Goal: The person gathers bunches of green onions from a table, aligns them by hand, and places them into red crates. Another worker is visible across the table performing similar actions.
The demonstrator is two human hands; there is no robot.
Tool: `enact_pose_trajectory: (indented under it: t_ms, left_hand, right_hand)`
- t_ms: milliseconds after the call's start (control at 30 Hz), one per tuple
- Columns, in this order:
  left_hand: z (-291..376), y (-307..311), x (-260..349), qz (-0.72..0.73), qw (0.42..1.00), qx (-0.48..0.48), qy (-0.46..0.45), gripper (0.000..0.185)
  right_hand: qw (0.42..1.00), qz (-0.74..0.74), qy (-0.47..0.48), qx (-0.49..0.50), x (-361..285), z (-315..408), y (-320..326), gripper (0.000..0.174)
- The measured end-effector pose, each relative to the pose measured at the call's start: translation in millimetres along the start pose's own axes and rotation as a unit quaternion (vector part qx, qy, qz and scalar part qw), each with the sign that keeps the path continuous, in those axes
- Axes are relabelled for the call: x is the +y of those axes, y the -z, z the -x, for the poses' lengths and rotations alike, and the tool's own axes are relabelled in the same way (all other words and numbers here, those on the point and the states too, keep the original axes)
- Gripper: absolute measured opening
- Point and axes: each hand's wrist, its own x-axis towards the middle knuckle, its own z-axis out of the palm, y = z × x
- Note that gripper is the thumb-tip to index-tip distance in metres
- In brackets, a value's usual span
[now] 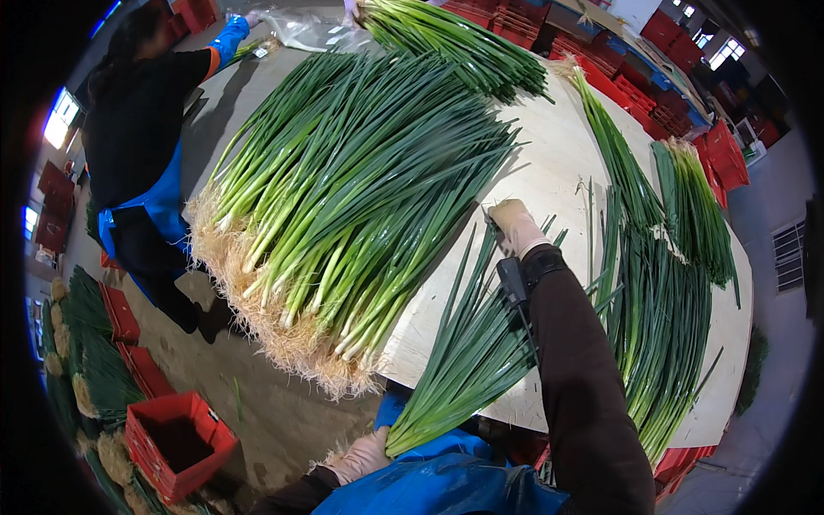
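Observation:
My left hand, in a pale glove, grips a bunch of green onions just above its roots, at the table's near edge against my blue apron. Its leaves fan out over the pale tabletop. Beyond the leaf tips is my right hand, gloved, its fingers curled downward; whether a leaf is pinched in them is hidden. A dark device is strapped at that wrist. To the left lies a broad heap of green onions, its tangled roots overhanging the table edge.
More bunches of green onions lie along the right side. Across the table, another person's gloved hands hold a large bunch. A person in a blue apron reaches over the far left. A red crate stands on the floor, near stacked onions.

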Motion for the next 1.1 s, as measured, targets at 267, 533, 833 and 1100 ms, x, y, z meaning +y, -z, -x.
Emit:
enact_pose_trajectory:
  t_ms: [267,533,833,1100]
  left_hand:
    - [-1,7,5,0.032,0.999,-0.016,0.010,0.077]
    - [-4,-2,-7,0.063,0.998,-0.006,0.004,0.085]
    - [-14,0,-30,0.335,0.927,-0.140,-0.092,0.077]
    - [1,6,-2,0.290,0.937,-0.176,-0.083,0.083]
  right_hand:
    - [0.951,0.222,0.187,0.101,0,33,58,0.031]
    - [0.981,-0.138,0.115,0.070,21,120,163,0.035]
    - [0.814,-0.227,-0.014,-0.534,99,362,-58,0.049]
    - [0.671,-0.576,0.002,-0.467,75,387,-198,0.074]
